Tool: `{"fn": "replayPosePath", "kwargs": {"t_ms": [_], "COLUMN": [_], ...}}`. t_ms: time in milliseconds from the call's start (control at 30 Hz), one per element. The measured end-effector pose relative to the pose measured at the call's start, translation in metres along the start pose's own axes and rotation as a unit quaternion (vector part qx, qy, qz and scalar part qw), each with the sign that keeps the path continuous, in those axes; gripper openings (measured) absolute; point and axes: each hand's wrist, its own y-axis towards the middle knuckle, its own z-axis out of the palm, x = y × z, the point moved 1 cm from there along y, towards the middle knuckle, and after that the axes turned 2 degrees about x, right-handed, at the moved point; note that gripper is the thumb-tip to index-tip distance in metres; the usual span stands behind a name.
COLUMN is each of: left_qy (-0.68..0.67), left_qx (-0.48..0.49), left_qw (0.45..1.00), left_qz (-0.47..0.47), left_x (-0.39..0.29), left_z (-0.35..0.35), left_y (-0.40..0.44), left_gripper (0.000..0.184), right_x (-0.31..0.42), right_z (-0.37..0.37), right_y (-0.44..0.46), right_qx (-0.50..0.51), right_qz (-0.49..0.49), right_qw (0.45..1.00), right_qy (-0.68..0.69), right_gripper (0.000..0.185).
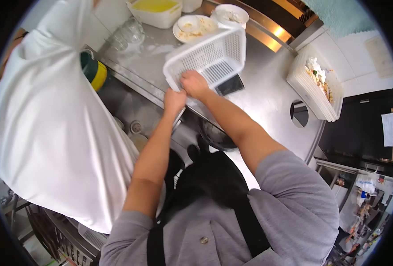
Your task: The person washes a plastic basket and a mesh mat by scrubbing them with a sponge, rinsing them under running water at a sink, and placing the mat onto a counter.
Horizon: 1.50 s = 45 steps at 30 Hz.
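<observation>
A white perforated plastic basket (205, 60) is tilted over the steel counter (258, 95). At its near left corner my left hand (174, 101) has its fingers closed on the rim. Just to the right, my right hand (194, 84) is closed on the basket's near wall, its fingers reaching inside. The basket looks empty, with slots in its base and small holes in its sides. A dark rectangular object (230, 85) shows on the counter beneath it.
Dirty plates (196, 34), a tub of yellow liquid (156, 13) and glasses (132, 33) stand behind. Stacked containers with food scraps (318, 84) are right, near a round counter hole (299, 114). A person in white (59, 133) stands close at left.
</observation>
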Motion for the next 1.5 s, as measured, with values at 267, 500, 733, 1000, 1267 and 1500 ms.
{"fn": "replayPosePath", "kwargs": {"t_ms": [267,500,733,1000,1267,1500], "left_qy": [0.037,0.046,0.086,0.056,0.063,0.060], "left_qx": [-0.010,0.072,0.125,0.100,0.094,0.088], "left_qw": [0.999,0.991,0.985,0.991,0.993,0.994], "left_qz": [0.037,0.105,0.082,0.066,0.044,0.021], "left_x": [-0.006,-0.052,-0.090,-0.094,-0.094,-0.080], "left_z": [0.025,0.083,0.141,0.153,0.150,0.144], "left_y": [-0.008,-0.039,-0.082,-0.093,-0.103,-0.121], "left_gripper": [0.036,0.036,0.037,0.038,0.039,0.041], "right_x": [-0.002,-0.039,-0.078,-0.089,-0.079,-0.065], "right_z": [-0.014,-0.052,-0.068,-0.066,-0.076,-0.090], "right_y": [-0.042,-0.120,-0.200,-0.205,-0.202,-0.236], "right_qx": [-0.104,-0.108,-0.138,-0.169,-0.054,-0.013], "right_qz": [0.112,0.180,0.173,0.220,0.091,0.049], "right_qw": [0.984,0.976,0.971,0.932,0.993,0.990], "right_qy": [0.090,0.064,0.086,0.231,-0.041,0.134], "right_gripper": [0.025,0.028,0.027,0.025,0.022,0.020]}}
